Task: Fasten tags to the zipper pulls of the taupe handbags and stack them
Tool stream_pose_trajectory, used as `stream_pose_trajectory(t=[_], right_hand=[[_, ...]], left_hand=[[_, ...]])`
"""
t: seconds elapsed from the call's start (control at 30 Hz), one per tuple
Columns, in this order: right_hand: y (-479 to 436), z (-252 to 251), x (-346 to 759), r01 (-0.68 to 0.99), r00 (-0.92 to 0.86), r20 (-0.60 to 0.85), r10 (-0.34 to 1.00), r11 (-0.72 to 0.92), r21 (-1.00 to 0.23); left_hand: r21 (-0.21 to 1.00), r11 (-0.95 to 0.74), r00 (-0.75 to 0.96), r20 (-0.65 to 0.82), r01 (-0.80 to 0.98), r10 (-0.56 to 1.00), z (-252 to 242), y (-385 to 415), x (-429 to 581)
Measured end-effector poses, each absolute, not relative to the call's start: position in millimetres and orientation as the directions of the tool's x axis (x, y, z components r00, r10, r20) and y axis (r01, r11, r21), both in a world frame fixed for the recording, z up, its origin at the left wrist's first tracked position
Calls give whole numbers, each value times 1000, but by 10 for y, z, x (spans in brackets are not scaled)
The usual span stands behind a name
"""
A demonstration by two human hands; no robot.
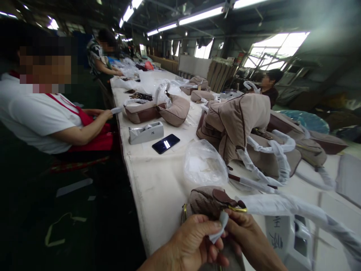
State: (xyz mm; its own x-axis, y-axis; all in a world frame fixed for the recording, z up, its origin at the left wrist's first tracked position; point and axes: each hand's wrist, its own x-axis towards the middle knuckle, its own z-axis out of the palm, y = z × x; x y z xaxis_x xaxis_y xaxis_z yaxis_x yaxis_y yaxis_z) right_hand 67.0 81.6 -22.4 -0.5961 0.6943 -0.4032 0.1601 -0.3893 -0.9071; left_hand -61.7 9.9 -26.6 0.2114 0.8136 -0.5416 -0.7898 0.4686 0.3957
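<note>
At a long white worktable [160, 177], the left hand [194, 235] pinches a thin whitish strip [221, 227]. The right hand [246, 229] curls, its hold unclear, beside a brown ribbed-fabric handbag [201, 201].

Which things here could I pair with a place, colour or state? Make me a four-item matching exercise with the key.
Things
1. phone
2. plastic bag
3. pale strip
4. apron

Descriptions
A. at the thumb of the person's left hand
B. red, worn by a seated co-worker
C. clear and crumpled, next to the piled handbags
D. black, lying flat beside the grey tape dispenser

Right pairs: 1-D, 2-C, 3-A, 4-B
</note>
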Motion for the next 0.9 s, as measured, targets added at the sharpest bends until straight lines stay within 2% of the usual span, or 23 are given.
stream_pose_trajectory(t=[0.1,0.2,0.27,0.37,0.47,0.57,0.67,0.8,0.9], right_hand=[[851,-221,692,48,-709,-448,544,-596,-801],[861,-258,698,-46,-821,-392,415,-733,-679],[852,-294,693,-87,-849,-357,389,-770,-632],[841,-343,691,-126,-858,-322,400,-772,-623],[846,-343,714,-88,-854,-347,387,-766,-637],[836,-262,752,-67,-802,-396,447,-726,-684],[781,-148,777,-73,-713,-374,593,-593,-802],[680,-76,765,8,-557,-389,734,-464,-886],[620,-69,726,61,-406,-406,819,-419,-906]], left_hand=[[339,492,244,-566,-802,787,-260,109,-674],[315,530,311,-540,-787,782,-277,121,-706],[298,546,350,-514,-783,783,-299,126,-702],[307,513,346,-462,-801,817,-329,125,-643],[434,383,205,-402,-815,892,-345,119,-532],[680,246,-17,-355,-691,935,-348,110,-425],[865,156,-200,-279,-477,939,-345,91,-376],[965,119,-320,-192,-234,928,-352,52,-373],[979,112,-337,-165,-169,927,-374,34,-370]])
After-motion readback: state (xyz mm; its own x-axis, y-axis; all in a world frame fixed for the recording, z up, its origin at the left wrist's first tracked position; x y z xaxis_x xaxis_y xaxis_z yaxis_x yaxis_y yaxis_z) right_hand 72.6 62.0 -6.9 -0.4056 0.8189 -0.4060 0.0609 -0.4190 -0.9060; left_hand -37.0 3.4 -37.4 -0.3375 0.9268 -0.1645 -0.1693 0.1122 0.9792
